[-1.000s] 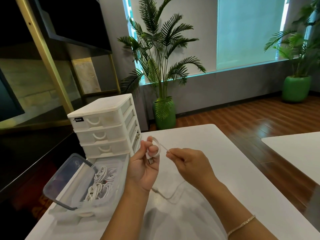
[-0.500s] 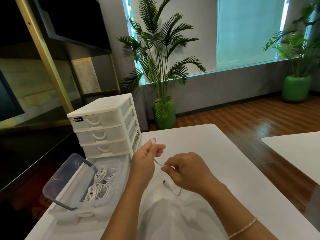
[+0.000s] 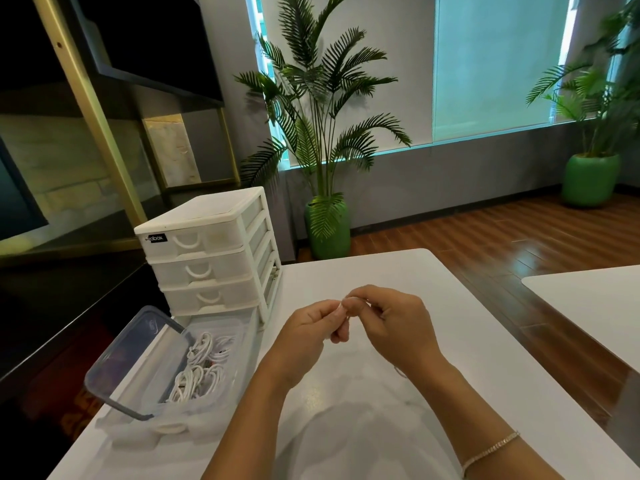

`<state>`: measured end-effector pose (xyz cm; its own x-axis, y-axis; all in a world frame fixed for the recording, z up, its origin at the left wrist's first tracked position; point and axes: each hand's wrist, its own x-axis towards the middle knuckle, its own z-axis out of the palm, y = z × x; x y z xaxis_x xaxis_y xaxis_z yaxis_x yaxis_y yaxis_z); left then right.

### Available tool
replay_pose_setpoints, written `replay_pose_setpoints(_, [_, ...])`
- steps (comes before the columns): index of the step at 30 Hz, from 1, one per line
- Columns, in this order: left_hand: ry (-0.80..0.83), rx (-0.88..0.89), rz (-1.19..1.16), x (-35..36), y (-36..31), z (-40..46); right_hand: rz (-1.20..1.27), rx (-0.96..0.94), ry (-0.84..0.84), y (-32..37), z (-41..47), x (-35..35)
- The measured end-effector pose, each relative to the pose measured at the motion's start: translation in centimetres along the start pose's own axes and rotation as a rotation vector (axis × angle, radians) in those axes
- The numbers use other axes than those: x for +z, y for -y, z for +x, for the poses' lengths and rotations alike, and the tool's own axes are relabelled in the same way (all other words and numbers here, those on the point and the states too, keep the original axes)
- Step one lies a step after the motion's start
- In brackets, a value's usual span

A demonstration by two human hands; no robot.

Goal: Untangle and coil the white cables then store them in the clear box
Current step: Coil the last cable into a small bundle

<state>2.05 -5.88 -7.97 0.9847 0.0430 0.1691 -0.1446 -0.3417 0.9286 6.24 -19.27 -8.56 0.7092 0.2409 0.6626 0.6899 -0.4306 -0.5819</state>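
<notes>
My left hand (image 3: 311,330) and my right hand (image 3: 394,323) meet above the white table (image 3: 433,306), fingertips together. Between them they pinch a small coil of thin white cable (image 3: 346,301); only a sliver of it shows at the fingertips. A short bit of the cable peeks out below my right wrist. To the left stands the clear box (image 3: 145,379), open, its lid (image 3: 128,358) leaning up on the left side. Several coiled white cables (image 3: 201,368) lie inside it.
A white drawer unit (image 3: 207,251) with three drawers stands behind the clear box at the table's left edge. A second white table (image 3: 588,306) is at the right across a gap of wooden floor. Potted palms stand beyond the table.
The hands have come together. The cable's loose tail, hanging over the table earlier, is drawn up into the coil between the fingers, and my right hand has moved up to my left.
</notes>
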Motion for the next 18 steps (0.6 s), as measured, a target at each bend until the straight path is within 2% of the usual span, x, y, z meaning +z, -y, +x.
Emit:
replay_pose_setpoints(6, [-0.003,-0.029,-0.152,0.05,-0.33,-0.14,0.052,0.116,0.040,-0.07,0.25,0.27])
replay_pose_setpoints(14, [-0.034,-0.067,-0.366,0.06,-0.75,-0.27,0.131,0.180,0.067,0.00,0.56,-0.01])
replay_pose_setpoints(18, [-0.052,-0.064,-0.560,-0.06,-0.83,-0.32,0.214,0.262,0.089,0.18,0.83,-0.34])
